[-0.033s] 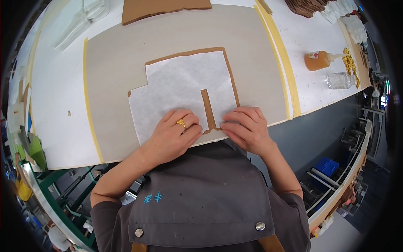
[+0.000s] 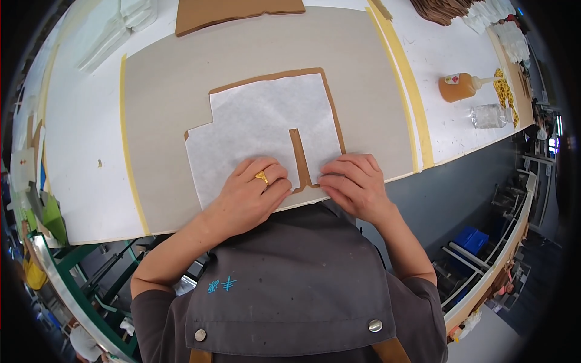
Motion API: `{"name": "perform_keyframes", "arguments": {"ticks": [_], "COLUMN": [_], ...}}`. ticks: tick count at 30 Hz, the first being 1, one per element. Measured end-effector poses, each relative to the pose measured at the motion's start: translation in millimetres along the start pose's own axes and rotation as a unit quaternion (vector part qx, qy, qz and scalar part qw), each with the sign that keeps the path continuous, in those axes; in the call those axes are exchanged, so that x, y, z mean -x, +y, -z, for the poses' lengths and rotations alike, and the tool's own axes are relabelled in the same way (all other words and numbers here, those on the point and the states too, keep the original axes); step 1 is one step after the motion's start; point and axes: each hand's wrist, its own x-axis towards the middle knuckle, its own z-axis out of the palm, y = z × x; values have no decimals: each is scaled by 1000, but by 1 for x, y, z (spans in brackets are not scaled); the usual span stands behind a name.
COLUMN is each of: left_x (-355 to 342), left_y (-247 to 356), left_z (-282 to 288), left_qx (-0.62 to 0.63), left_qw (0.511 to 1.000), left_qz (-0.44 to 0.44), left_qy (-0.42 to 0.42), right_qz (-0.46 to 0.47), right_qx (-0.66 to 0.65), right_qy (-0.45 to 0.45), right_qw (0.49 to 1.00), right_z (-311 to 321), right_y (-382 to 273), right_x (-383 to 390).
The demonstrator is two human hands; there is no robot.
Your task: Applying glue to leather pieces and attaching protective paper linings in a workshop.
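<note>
A flat brown piece backed with white sheet [image 2: 254, 121] lies on a grey board [image 2: 160, 91], with a narrow brown slot [image 2: 299, 154] showing in the white near its lower middle. My left hand [image 2: 254, 190], with a gold ring, has curled fingers gripping the lower edge left of the slot. My right hand [image 2: 354, 184] is at the lower edge right of the slot, fingers bent and closed on the piece. Both sets of fingertips are partly hidden against the edge.
A brown panel [image 2: 239, 15] and white stacks [image 2: 118, 33] lie at the back, brown pieces [image 2: 439, 9] at upper right. An amber squeeze bottle [image 2: 457, 88] and clear jar [image 2: 489, 116] stand on the right. Yellow tape [image 2: 411, 109] borders the board. A blue bin [image 2: 469, 242] sits below.
</note>
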Motion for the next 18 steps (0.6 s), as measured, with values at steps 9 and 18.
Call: {"name": "perform_keyframes", "arguments": {"ticks": [9,18], "left_x": [3,-20], "left_y": [-4,-31], "left_z": [0,30], "left_qx": [76,-87], "left_qw": [997,987], "left_qz": [17,99], "left_qy": [0,90], "right_qz": [-31,-34], "right_qx": [-81,-7], "right_qy": [-3,10], "right_qw": [996,999], "right_z": [4,11], "right_y": [4,17], "right_x": [3,-67]}}
